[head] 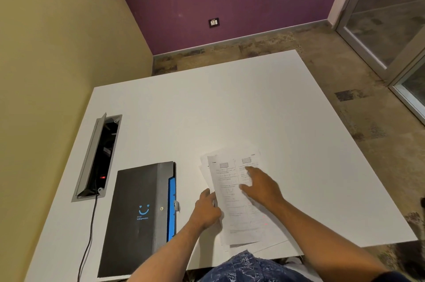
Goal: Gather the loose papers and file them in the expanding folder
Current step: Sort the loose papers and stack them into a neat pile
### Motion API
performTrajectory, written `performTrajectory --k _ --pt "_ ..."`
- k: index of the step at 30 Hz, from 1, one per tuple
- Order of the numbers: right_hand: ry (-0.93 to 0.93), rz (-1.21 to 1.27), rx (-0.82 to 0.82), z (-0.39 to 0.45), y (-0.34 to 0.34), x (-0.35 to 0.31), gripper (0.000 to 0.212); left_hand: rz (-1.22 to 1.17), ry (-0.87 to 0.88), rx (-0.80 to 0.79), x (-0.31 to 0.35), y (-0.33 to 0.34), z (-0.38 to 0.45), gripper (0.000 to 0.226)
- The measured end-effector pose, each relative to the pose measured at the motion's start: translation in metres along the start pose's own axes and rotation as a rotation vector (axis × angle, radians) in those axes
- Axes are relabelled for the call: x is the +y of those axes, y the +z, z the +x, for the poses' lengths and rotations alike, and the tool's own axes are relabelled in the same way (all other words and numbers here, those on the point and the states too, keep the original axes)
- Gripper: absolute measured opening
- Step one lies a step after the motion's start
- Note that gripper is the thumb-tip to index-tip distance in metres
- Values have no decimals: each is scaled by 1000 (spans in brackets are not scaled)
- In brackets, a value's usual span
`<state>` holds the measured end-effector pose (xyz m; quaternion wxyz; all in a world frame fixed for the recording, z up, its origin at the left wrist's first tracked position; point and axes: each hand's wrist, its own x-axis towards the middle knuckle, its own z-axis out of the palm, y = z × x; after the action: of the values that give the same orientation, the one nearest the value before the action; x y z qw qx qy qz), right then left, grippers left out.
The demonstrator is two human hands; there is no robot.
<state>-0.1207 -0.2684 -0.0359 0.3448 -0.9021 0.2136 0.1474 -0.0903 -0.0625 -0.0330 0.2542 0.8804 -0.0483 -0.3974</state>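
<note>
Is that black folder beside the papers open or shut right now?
Shut. The black expanding folder lies flat on the white table, its flap down over the front; only blue edging shows along its side.

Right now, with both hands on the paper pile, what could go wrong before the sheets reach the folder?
The papers are fanned unevenly and their near edge overhangs the table edge, so lower sheets could slip off when lifted. The left hand pinches only the pile's left edge while the right hand rests flat on top, so sheets may skew. The expanding folder looks closed, so it may need opening first.
</note>
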Motion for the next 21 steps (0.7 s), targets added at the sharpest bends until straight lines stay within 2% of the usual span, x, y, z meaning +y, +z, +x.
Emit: performTrajectory --k 3,6,14,16,19,21 --pt "140 -202 117 -1 -12 23 59 -111 -17 120 2 1 -1 16" --pt "260 -219 85 -1 -13 42 56 -243 -119 184 6 4 1 18" --pt "210 -123 66 0 3 50 49 -300 -277 106 26 9 9 15" --pt "223 -133 68 1 3 49 49 -314 -288 101 29 9 10 24" --pt "274 -127 104 2 0 48 53 -375 -269 116 26 11 7 4" --pt "278 -207 140 1 3 44 46 -442 -230 138 22 13 2 9"
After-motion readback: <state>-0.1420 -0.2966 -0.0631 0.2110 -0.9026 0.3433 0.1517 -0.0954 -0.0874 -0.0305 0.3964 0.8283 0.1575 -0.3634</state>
